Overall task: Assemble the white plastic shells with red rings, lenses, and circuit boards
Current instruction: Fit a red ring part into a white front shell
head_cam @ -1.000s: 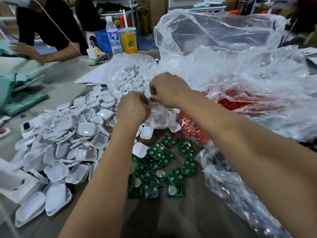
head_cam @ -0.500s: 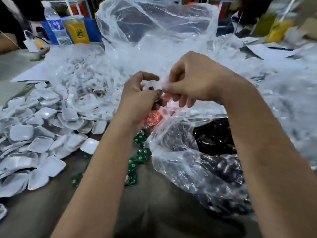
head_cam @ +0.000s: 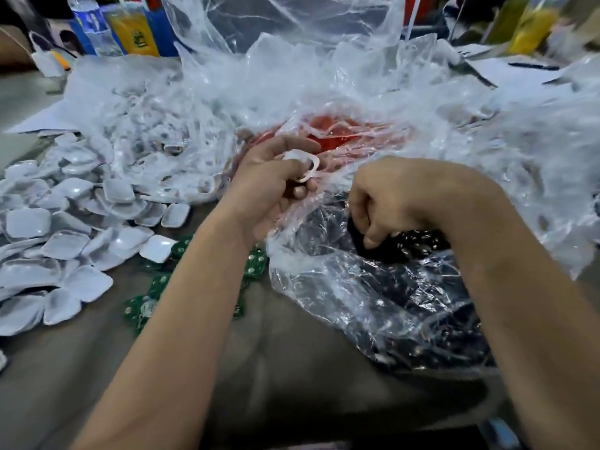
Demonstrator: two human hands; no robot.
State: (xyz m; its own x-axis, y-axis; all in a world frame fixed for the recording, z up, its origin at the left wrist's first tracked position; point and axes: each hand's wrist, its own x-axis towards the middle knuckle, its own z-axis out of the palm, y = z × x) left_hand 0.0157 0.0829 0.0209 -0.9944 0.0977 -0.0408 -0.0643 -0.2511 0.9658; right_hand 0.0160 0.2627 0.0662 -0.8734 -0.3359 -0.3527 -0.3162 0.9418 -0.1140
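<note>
White plastic, a small rounded-square shell with a round opening in it, sits pinched in my left hand, thumb over its near face and fingers curled behind, held up over the crumpled clear bags. My right hand is well apart from it, lower and to the right, knuckles up and fingers curled down into the mouth of a clear plastic bag of small dark parts; whether it has one pinched I cannot tell, since the fingertips are buried among them. I judge this to be the picking step: shell in hand, the next insert being fetched, probably a lens. I cannot make out whether a red ring is already seated in the shell.

The next move calls for drawing one single piece out of the bag without dragging the film along, then bringing the hands together and lining the piece up with the shell's opening.

Beyond my left hand a clear bag of red rings lies open. To the left a heap of white plastic shells spreads over the grey-brown table, with green square circuit boards scattered just beside my left forearm. At the far edge stand a clear water bottle and a yellow drink cup, with sheets of white paper off to the right.
</note>
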